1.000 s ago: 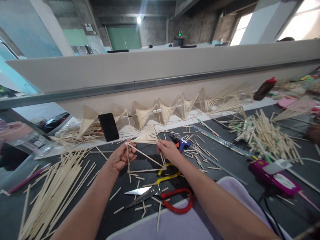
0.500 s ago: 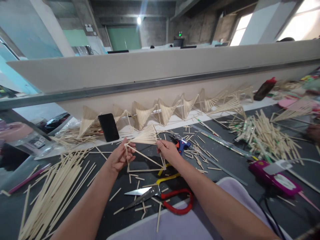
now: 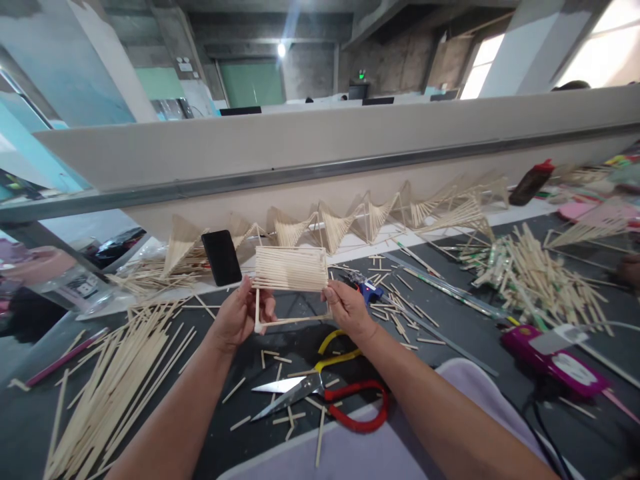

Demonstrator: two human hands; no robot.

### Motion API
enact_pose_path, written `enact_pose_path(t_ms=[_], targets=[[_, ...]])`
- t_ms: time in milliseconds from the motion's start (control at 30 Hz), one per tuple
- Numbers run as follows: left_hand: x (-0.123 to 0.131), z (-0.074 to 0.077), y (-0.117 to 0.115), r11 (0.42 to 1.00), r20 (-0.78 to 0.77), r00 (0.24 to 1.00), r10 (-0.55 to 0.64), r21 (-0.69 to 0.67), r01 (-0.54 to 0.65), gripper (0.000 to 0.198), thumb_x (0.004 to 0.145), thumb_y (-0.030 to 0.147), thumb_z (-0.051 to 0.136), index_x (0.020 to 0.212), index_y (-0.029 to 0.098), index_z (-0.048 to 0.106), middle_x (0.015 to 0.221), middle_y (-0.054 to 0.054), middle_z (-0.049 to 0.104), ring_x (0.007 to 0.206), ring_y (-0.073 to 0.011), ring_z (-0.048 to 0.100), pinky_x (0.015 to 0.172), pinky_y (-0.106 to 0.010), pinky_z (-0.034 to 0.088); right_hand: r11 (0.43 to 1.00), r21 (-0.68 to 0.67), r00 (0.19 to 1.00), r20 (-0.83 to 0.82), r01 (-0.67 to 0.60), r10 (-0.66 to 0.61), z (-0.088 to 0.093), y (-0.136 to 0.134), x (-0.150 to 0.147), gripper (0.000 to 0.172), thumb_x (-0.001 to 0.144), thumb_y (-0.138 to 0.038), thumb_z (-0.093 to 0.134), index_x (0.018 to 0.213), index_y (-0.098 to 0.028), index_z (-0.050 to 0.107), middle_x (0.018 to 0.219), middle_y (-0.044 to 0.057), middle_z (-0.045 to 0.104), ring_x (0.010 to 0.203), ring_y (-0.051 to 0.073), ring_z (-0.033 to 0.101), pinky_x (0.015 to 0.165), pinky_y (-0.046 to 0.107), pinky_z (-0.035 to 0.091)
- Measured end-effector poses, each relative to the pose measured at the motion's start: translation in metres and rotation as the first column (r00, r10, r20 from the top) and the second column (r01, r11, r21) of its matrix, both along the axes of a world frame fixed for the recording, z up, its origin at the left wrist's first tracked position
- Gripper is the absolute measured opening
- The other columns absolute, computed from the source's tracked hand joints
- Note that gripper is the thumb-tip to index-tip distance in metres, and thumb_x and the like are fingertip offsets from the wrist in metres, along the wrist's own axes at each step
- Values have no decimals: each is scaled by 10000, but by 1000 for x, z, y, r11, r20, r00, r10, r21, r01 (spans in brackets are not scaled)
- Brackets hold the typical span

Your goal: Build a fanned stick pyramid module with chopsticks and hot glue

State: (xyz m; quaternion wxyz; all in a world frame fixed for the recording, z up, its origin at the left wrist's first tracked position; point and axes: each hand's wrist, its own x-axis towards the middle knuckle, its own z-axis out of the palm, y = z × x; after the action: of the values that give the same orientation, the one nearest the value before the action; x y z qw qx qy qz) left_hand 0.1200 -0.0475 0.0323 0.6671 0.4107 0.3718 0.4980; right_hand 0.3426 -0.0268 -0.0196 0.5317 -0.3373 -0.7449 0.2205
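Between both hands I hold a wooden stick frame [image 3: 291, 269], its upper face covered by a row of thin sticks lying side by side. My left hand [image 3: 245, 312] is closed on its left side, fingers partly behind it. My right hand [image 3: 349, 308] pinches its right edge between thumb and fingers. The lower part of the frame is open, with a bare stick along the bottom. Below it on the dark table lie scissors [image 3: 313, 385] with one red and one yellow handle, blades apart. A blue glue gun [image 3: 369, 291] lies just beyond my right hand.
Long loose sticks [image 3: 117, 387] spread at the left; short offcuts lie around the scissors. A phone [image 3: 221, 257] leans near twisted stick models [image 3: 336, 223] along the partition. At right are a stick pile [image 3: 543, 283], a purple power strip [image 3: 555, 360] and another person's hand [image 3: 629, 270].
My hands have turned the stick frame, so its fanned, twisted side now appears as a flat, nearly rectangular row. Both hands keep their hold. The view has shifted slightly.
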Motion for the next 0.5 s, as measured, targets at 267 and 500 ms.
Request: enact_pose_path(t_ms=[267,500], targets=[[-4,-2,3,999,-16,999,-35,7,36,395,860,465,404,747,130,579,482,-19,579,304,-126,530,324,-218,452,999,-42,1000,26,-9,10,4,-3,-2,334,917,-365,327,706,-203,529,672,35,524,665,154,508,672,268,407],[-10,-15,15,999,-41,999,23,-22,-24,429,896,442,330,793,121,595,504,-2,571,252,-53,413,432,-242,511,975,-223,999,-34,13,-21,-2,5,-14,409,908,-409,334,610,-190,508,593,2,488,582,126,472,591,235,374]])
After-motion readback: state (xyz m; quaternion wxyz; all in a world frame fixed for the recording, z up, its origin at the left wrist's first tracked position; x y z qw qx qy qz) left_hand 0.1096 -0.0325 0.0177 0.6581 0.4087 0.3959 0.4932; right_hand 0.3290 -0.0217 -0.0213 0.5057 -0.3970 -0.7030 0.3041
